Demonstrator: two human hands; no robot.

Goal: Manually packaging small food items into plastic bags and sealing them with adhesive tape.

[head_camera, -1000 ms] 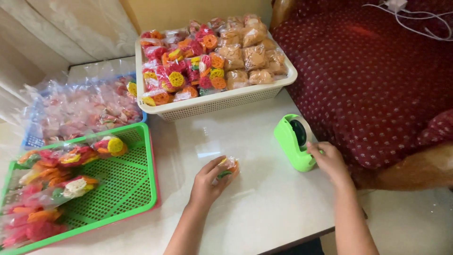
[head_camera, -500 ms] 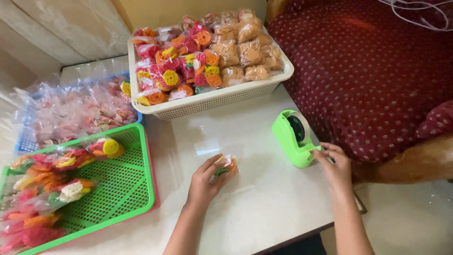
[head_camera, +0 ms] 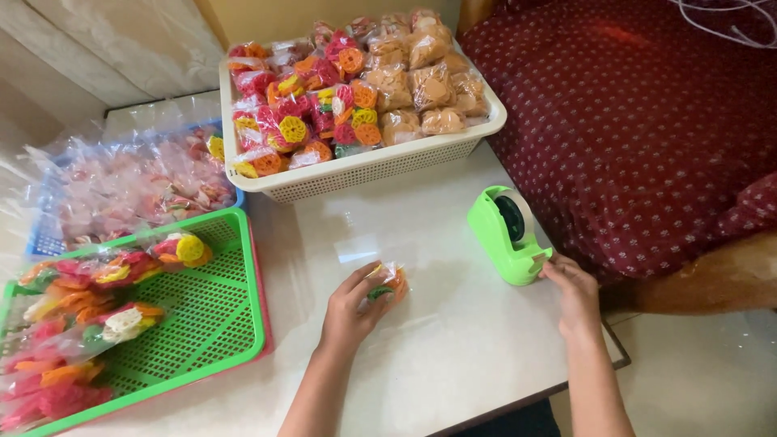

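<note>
Left hand [head_camera: 350,311] grips small snack packet [head_camera: 386,283] on white table [head_camera: 453,356], pinning its neck shut, while right hand [head_camera: 573,285] pinches at green tape dispenser [head_camera: 506,235]'s cutter edge, fingers closed narrow.

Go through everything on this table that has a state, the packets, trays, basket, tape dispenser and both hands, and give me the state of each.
Left hand: closed around a small snack packet, on the table.
Right hand: fingers at the front end of the tape dispenser.
Tape dispenser: green, upright, roll loaded.
White basket: full of packets.
Green tray: partly filled, packets at its left side.
Blue tray: heaped with packets.
</note>
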